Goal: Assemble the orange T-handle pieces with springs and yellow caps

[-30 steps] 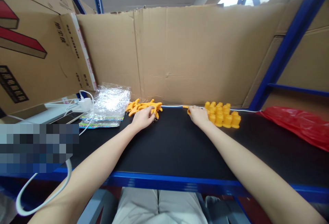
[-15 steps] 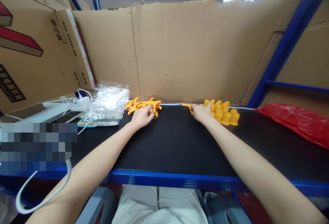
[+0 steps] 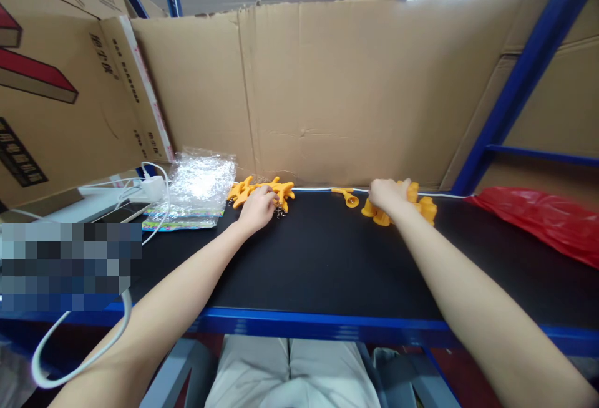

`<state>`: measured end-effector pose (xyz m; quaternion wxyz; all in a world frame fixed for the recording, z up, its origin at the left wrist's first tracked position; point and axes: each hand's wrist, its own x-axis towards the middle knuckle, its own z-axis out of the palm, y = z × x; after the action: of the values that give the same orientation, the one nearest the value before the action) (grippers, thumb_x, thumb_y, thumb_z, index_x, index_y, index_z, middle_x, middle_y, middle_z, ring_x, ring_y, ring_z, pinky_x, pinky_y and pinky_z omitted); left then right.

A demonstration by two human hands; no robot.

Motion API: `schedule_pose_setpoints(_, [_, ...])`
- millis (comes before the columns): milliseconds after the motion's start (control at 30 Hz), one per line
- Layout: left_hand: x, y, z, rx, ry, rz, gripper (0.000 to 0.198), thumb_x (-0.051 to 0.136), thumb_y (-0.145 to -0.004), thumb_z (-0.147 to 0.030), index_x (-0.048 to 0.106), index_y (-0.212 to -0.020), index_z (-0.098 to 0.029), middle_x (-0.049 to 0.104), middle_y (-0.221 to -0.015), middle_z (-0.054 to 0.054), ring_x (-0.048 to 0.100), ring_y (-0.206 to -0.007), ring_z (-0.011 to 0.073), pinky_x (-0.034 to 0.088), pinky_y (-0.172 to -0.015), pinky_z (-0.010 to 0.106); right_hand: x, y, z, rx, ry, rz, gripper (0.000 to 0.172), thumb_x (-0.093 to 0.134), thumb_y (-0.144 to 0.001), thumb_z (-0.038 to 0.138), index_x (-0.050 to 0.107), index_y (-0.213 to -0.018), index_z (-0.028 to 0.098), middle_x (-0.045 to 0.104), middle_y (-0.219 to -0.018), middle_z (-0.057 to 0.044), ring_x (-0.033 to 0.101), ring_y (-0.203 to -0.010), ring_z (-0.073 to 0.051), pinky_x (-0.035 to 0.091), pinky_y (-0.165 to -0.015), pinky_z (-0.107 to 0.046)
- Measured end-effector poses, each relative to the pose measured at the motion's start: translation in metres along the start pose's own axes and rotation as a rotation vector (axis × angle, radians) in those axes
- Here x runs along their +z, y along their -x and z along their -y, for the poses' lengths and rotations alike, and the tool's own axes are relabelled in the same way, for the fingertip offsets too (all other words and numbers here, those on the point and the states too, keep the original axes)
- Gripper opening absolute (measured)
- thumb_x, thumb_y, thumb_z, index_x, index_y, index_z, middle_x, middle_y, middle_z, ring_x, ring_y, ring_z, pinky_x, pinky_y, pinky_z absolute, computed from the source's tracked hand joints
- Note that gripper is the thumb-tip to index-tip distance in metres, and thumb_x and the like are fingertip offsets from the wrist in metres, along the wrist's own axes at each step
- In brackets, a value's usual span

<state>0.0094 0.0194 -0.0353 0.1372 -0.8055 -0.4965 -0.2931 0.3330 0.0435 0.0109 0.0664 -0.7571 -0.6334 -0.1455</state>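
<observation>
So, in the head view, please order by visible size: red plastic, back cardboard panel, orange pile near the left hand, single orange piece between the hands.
1. Back cardboard panel
2. Red plastic
3. Orange pile, partly hidden by the left hand
4. Single orange piece

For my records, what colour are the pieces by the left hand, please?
The pieces are orange, in head view.

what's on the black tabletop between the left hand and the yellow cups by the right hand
In the head view, a small branched orange piece and a lone yellow cup, with the white cable running behind.
</observation>
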Motion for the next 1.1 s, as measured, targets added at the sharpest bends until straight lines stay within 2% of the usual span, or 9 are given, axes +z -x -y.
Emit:
schedule_pose_setpoints(133, [0.002,0.002,0.0,-0.054,-0.094,0.067,0.032,0.04,-0.08,-0.01,0.062,-0.101,-0.02,0.053,-0.122,0.01,0.047,-0.112,0.0276,0.041,-0.09,0.045,-0.002,0.002,0.004,0.018,0.025,-0.002,0.017,0.055,-0.076,0.016,0.069,-0.086,0.013,0.069,-0.089,-0.016,0.059,-0.093,-0.031,0.019,-0.095,-0.062])
schedule_pose_setpoints(233, [0.002,0.003,0.0,-0.102,-0.108,0.103,0.036,0.04,-0.08,-0.011,0.059,-0.109,-0.021,0.05,-0.128,0.01,0.044,-0.116,0.0292,0.04,-0.09,0.048,-0.005,0.005,0.007,0.015,0.032,-0.031,0.018,0.056,-0.077,0.018,0.069,-0.088,0.013,0.069,-0.089,-0.017,0.059,-0.094,-0.032,0.015,-0.095,-0.065])
schedule_pose_setpoints(433, [0.0,0.002,-0.001,-0.122,-0.093,0.172,0.039,0.039,-0.078,-0.011,0.057,-0.112,-0.02,0.054,-0.124,0.009,0.044,-0.117,0.0291,0.038,-0.092,0.049,-0.021,0.02,0.021,0.0,0.068,0.035,0.02,0.055,-0.08,0.021,0.068,-0.092,0.012,0.068,-0.094,-0.017,0.058,-0.097,-0.034,0.014,-0.094,-0.066])
schedule_pose_setpoints(600, [-0.001,0.002,-0.001,-0.121,-0.095,0.168,0.044,0.041,-0.074,-0.008,0.057,-0.113,-0.02,0.055,-0.123,0.009,0.044,-0.118,0.0283,0.036,-0.094,0.048,-0.029,0.034,0.035,-0.108,0.061,0.107,0.021,0.055,-0.081,0.022,0.067,-0.096,0.013,0.067,-0.1,-0.016,0.059,-0.098,-0.033,0.023,-0.092,-0.058])
schedule_pose_setpoints(800, [0.0,0.002,0.005,-0.218,-0.228,0.069,0.047,0.04,-0.073,-0.006,0.056,-0.115,-0.019,0.047,-0.133,0.011,0.037,-0.125,0.0317,0.035,-0.094,0.053,-0.026,0.04,0.049,-0.309,-0.076,0.127,0.021,0.059,-0.081,0.033,0.066,-0.092,0.016,0.068,-0.095,-0.013,0.062,-0.094,-0.031,0.033,-0.086,-0.046])
schedule_pose_setpoints(967, [-0.005,0.001,0.012,-0.312,-0.231,0.113,0.046,0.043,-0.076,-0.011,0.053,-0.119,-0.021,0.048,-0.132,0.012,0.042,-0.121,0.0327,0.036,-0.092,0.051,-0.017,0.039,0.055,-0.371,-0.275,0.194,0.03,0.067,-0.07,0.041,0.061,-0.091,0.021,0.067,-0.093,-0.003,0.061,-0.09,-0.024,0.036,-0.083,-0.038])
schedule_pose_setpoints(1100, [-0.009,0.0,0.015,-0.353,-0.198,0.145,0.045,0.044,-0.076,-0.012,0.051,-0.12,-0.021,0.054,-0.125,0.013,0.047,-0.117,0.032,0.037,-0.093,0.051,-0.007,0.04,0.058,-0.401,-0.321,0.268,0.035,0.068,-0.067,0.044,0.059,-0.092,0.021,0.066,-0.094,-0.003,0.061,-0.089,-0.022,0.04,-0.076,-0.032])
